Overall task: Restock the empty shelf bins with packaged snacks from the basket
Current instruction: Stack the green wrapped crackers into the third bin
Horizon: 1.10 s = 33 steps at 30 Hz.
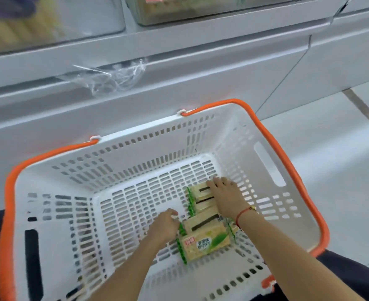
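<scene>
**Both hands in basket, on cracker packs**

White slotted-plastic basket (157,161), orange handles, fills lower frame. Glossy green-edged cracker packs (205,237) lie lower-right on its floor. Left hand (165,224) grips the near pack's end; right hand (227,195) lies flat-fingered on the far packs.

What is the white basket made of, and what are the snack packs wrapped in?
The basket looks like hard white moulded plastic, matte, with rows of punched slots. The snack packs seem wrapped in thin glossy plastic film: clear over pale crackers, with green zigzag sealed ends.
</scene>
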Motion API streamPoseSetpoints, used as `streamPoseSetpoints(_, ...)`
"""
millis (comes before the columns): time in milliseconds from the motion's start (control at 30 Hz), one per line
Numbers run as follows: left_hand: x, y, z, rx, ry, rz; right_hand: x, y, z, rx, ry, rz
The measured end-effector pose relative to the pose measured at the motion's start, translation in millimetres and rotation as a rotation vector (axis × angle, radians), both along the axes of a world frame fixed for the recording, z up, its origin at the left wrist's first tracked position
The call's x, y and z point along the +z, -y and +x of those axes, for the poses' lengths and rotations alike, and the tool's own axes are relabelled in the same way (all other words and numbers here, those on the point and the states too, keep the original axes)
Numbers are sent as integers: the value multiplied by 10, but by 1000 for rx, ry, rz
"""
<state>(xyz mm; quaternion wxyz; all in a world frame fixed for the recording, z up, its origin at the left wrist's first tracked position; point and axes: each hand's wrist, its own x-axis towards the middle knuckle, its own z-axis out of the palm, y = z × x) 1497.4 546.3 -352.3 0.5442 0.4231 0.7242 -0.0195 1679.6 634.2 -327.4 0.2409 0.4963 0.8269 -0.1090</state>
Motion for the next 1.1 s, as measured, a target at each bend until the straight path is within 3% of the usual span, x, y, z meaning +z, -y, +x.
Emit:
streamPoseSetpoints(167, 20, -156, 125, 150, 142, 100, 122, -292, -14, 10, -29, -204)
streamPoseSetpoints(333, 227, -384, 80, 189, 283, 317, 439, -558, -28, -334, -384, -667)
streamPoseSetpoints(400, 349, -451, -40, 227, 331, 337, 534, -568, -33, -411, -464, -669)
streamPoseSetpoints(500, 553, -487, -262, 156, 367, 328, 567, -492, -15, -702, -723, -597)
streamPoseSetpoints(567, 599, -461, -425, 226, 337, 323, 533, -368, 4, -647, -621, -500)
streamPoseSetpoints(667, 575, -358, -630, 426, 370, 231, 398, -156, 23, -237, -174, -322)
streamPoseSetpoints(733, 504, -302, -722, 489, 400, 153, 277, -78, 33, -4, 22, -184)
streamPoseSetpoints(933, 426, -234, -793, 769, 596, 47, 137, -83, 72, 172, 68, -79)
streamPoseSetpoints(1100, 413, -248, -818, 872, 605, 65, 397, -224, 80, -131, -78, -414)
